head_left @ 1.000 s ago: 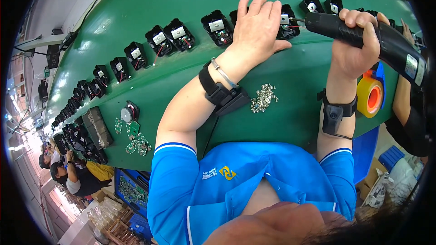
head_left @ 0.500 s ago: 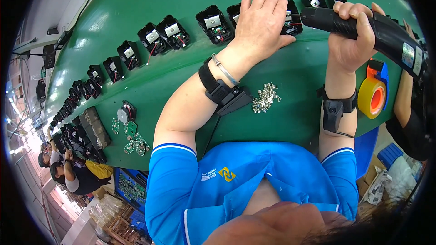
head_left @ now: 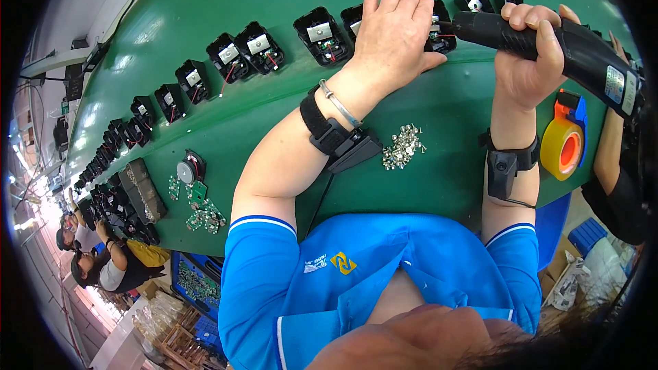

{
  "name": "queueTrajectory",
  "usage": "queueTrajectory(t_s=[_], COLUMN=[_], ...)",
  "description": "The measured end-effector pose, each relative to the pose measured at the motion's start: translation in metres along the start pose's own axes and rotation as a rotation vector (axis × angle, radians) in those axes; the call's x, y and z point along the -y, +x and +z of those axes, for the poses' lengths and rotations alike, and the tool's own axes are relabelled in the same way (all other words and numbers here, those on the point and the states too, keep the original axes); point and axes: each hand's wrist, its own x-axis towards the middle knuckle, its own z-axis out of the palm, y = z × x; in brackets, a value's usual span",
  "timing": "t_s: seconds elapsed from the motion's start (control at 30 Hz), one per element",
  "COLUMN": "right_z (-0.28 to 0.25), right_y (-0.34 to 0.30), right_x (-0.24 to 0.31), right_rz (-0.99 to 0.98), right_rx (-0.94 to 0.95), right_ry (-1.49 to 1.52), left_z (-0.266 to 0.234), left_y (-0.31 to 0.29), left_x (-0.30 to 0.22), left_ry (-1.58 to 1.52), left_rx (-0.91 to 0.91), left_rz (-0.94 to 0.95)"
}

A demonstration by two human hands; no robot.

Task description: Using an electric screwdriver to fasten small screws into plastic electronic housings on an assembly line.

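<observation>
My right hand grips a black power screwdriver, held nearly level with its tip pointing left. The tip meets an open black plastic housing with a metal plate and a red wire inside. Over that housing's left side lies my left hand, its fingers bent down and closed on it; the fingertips are partly hidden. Another black housing is half covered by the same hand. Just left of it stands a further housing, with a silver plate and a small green board. Loose silver screws lie heaped below my hands.
A long row of similar housings curves away left. Nearer are a round speaker, small circuit boards and a grey block. A yellow tape roll sits in its dispenser at right, near another person's arm. Co-workers are at far left.
My hands, the screwdriver and the housing stay almost in place. At the far left, a co-worker's head and arm have shifted.
</observation>
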Motion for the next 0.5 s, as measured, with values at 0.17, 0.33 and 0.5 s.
queueTrajectory(t_s=[0.17, 0.33, 0.5], right_z=[-0.001, -0.002, 0.0], right_y=[-0.001, -0.006, -0.01], right_x=[-0.005, -0.014, -0.02], right_rz=[-0.013, -0.041, -0.06], right_rx=[0.04, 0.108, 0.097], right_ry=[-0.01, -0.028, -0.103], left_z=[0.004, 0.006, 0.006], left_y=[0.001, 0.002, 0.0], left_x=[0.003, 0.004, 0.006], left_ry=[0.014, 0.031, 0.045], left_rx=[0.016, 0.012, 0.01], left_rz=[0.026, 0.025, 0.027])
